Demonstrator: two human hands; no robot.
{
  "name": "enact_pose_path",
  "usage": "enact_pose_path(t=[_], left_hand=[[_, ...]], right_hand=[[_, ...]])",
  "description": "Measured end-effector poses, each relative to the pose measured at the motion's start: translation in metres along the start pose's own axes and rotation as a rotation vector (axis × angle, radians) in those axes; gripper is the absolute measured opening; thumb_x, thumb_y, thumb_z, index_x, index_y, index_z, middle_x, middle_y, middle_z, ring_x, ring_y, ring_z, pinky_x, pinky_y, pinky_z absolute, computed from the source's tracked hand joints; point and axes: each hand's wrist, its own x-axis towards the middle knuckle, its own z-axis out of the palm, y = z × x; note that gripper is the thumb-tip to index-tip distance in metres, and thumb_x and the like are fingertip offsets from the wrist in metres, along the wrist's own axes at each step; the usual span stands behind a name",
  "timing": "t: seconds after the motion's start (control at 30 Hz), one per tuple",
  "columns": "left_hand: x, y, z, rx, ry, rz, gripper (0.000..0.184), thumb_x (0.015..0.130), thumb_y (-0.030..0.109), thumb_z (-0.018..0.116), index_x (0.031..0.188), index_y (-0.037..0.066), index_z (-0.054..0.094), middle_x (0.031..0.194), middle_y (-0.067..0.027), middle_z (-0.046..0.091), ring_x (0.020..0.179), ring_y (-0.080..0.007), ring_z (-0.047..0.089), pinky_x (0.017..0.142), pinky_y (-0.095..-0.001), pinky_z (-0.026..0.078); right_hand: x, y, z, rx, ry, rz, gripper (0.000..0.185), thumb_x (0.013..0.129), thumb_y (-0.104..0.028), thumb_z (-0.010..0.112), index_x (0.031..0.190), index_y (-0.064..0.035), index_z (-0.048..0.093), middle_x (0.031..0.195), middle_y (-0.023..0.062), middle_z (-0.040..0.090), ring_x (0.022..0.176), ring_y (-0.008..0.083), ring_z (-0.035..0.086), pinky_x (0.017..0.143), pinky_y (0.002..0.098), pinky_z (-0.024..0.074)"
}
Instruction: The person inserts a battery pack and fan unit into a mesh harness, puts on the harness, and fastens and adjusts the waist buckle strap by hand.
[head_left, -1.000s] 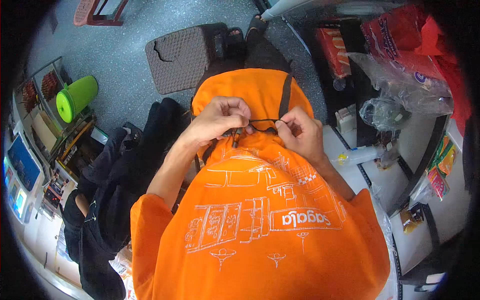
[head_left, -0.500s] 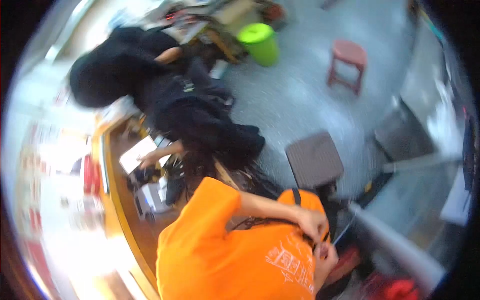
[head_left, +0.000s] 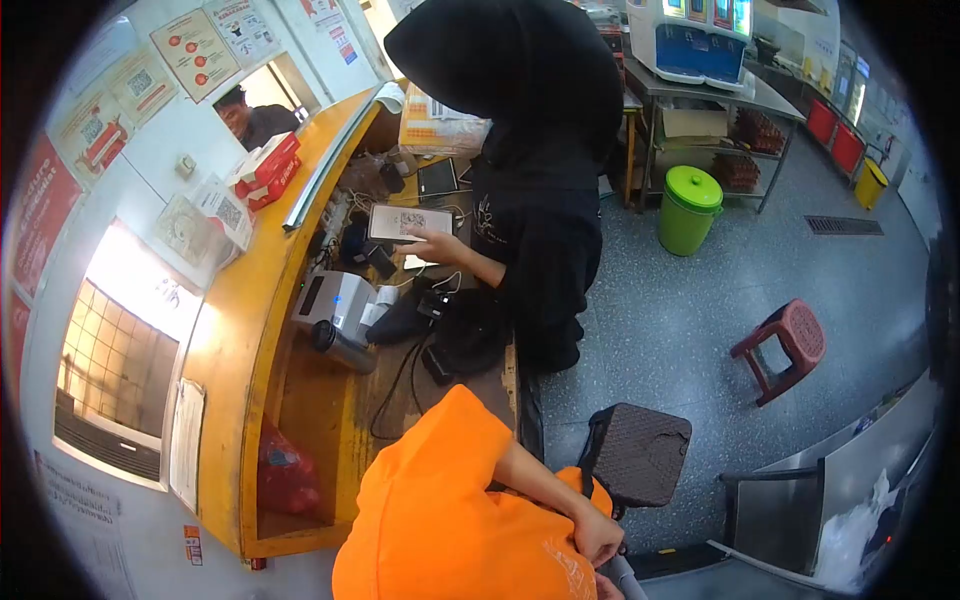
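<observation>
My left hand (head_left: 597, 535) is low in the view, in front of the orange shirt (head_left: 450, 510). Its fingers are bent and closed; whatever they hold is hidden. Just below it, part of my right hand (head_left: 607, 588) shows at the bottom edge, its fingers mostly out of view. Orange cloth (head_left: 600, 497) with a dark strap lies beside my left wrist.
A person in black (head_left: 540, 190) stands at the wooden counter (head_left: 230, 350), holding a QR-code card (head_left: 410, 222). Another person (head_left: 262, 122) shows at an opening. A brown woven stool (head_left: 637, 455), a red stool (head_left: 790, 345) and a green bin (head_left: 689, 212) stand on the floor.
The view has swung left and up, bringing the counter and the person in black into sight. My hands have shifted to the lower edge; the black cord between them no longer shows.
</observation>
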Motion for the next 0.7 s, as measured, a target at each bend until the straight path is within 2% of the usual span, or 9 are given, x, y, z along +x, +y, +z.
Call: enact_pose_path(t=[0.1, 0.2, 0.3, 0.4, 0.47, 0.5, 0.6, 0.63, 0.7], left_hand=[[0.0, 0.005, -0.008, 0.035, -0.108, 0.054, 0.035, 0.073, 0.018, 0.085, 0.098, -0.002, 0.071, 0.088, -0.0126, 0.075, 0.076, -0.0219, 0.072, 0.059, -0.0332, 0.058], [-0.004, 0.009, -0.01, 0.041, -0.084, 0.045, 0.033, 0.074, 0.02, 0.085, 0.095, -0.002, 0.072, 0.086, -0.0129, 0.074, 0.073, -0.0219, 0.071, 0.054, -0.0335, 0.058], [-0.015, 0.024, -0.016, 0.018, -0.106, 0.02, 0.035, 0.073, 0.021, 0.087, 0.095, -0.001, 0.072, 0.086, -0.0126, 0.074, 0.073, -0.0218, 0.071, 0.058, -0.0324, 0.058], [-0.002, -0.006, -0.005, -0.066, -0.077, 0.134, 0.037, 0.071, 0.023, 0.089, 0.094, 0.0, 0.072, 0.085, -0.0114, 0.074, 0.073, -0.0205, 0.071, 0.062, -0.0306, 0.056], [-0.004, -0.004, -0.005, -0.109, -0.106, 0.112, 0.033, 0.072, 0.022, 0.089, 0.091, 0.0, 0.073, 0.083, -0.0103, 0.074, 0.075, -0.018, 0.071, 0.065, -0.0294, 0.055], [-0.008, 0.004, -0.01, -0.134, -0.141, 0.096, 0.032, 0.073, 0.021, 0.089, 0.09, 0.0, 0.073, 0.084, -0.01, 0.075, 0.076, -0.017, 0.071, 0.064, -0.0294, 0.055], [-0.004, 0.006, -0.009, -0.148, -0.209, 0.052, 0.03, 0.074, 0.019, 0.089, 0.089, -0.001, 0.073, 0.083, -0.0094, 0.074, 0.075, -0.0151, 0.07, 0.064, -0.0288, 0.056], [-0.002, 0.004, -0.01, -0.139, -0.222, 0.04, 0.029, 0.075, 0.019, 0.089, 0.089, -0.001, 0.073, 0.082, -0.0092, 0.074, 0.074, -0.0147, 0.07, 0.064, -0.0284, 0.055], [0.005, 0.001, -0.011, -0.159, -0.249, 0.05, 0.028, 0.076, 0.017, 0.088, 0.09, -0.001, 0.073, 0.082, -0.0094, 0.074, 0.074, -0.0151, 0.07, 0.063, -0.0283, 0.055]], right_hand=[[0.0, 0.005, -0.003, -0.001, -0.03, 0.011, 0.025, 0.092, -0.007, 0.063, 0.115, -0.0013, 0.071, 0.09, 0.0052, 0.069, 0.079, 0.0122, 0.06, 0.069, 0.0268, 0.0481], [-0.001, 0.012, -0.006, -0.002, -0.046, 0.024, 0.024, 0.092, -0.007, 0.063, 0.115, -0.0014, 0.071, 0.089, 0.0048, 0.069, 0.078, 0.012, 0.059, 0.068, 0.0269, 0.0476], [-0.009, 0.03, -0.01, 0.027, -0.056, 0.035, 0.024, 0.092, -0.007, 0.063, 0.114, -0.0014, 0.071, 0.089, 0.0044, 0.068, 0.077, 0.0118, 0.059, 0.067, 0.0269, 0.0472], [-0.01, 0.059, -0.011, 0.059, -0.06, 0.02, 0.024, 0.092, -0.007, 0.064, 0.114, -0.0014, 0.071, 0.088, 0.004, 0.068, 0.076, 0.0116, 0.058, 0.066, 0.0269, 0.0468], [-0.014, 0.072, -0.007, 0.066, -0.064, -0.012, 0.024, 0.091, -0.007, 0.064, 0.113, -0.0015, 0.071, 0.087, 0.0037, 0.068, 0.075, 0.0114, 0.058, 0.066, 0.027, 0.0465], [-0.013, 0.045, -0.005, 0.022, -0.061, -0.094, 0.017, 0.09, -0.008, 0.066, 0.106, -0.0026, 0.071, 0.082, 0.0016, 0.065, 0.07, 0.0105, 0.054, 0.063, 0.0273, 0.0431], [-0.012, 0.014, 0.002, 0.026, -0.033, -0.077, 0.01, 0.091, -0.009, 0.067, 0.099, -0.0039, 0.07, 0.076, 0.0003, 0.061, 0.069, 0.0102, 0.052, 0.062, 0.0269, 0.0416], [-0.013, 0.005, 0.005, 0.118, -0.002, -0.073, 0.01, 0.091, -0.011, 0.068, 0.096, -0.003, 0.069, 0.076, 0.0013, 0.061, 0.068, 0.0106, 0.052, 0.062, 0.0275, 0.042], [-0.017, 0.011, 0.007, 0.074, 0.042, -0.053, 0.011, 0.091, -0.013, 0.069, 0.096, -0.0029, 0.069, 0.076, 0.0006, 0.06, 0.068, 0.0105, 0.052, 0.063, 0.0273, 0.0421]])
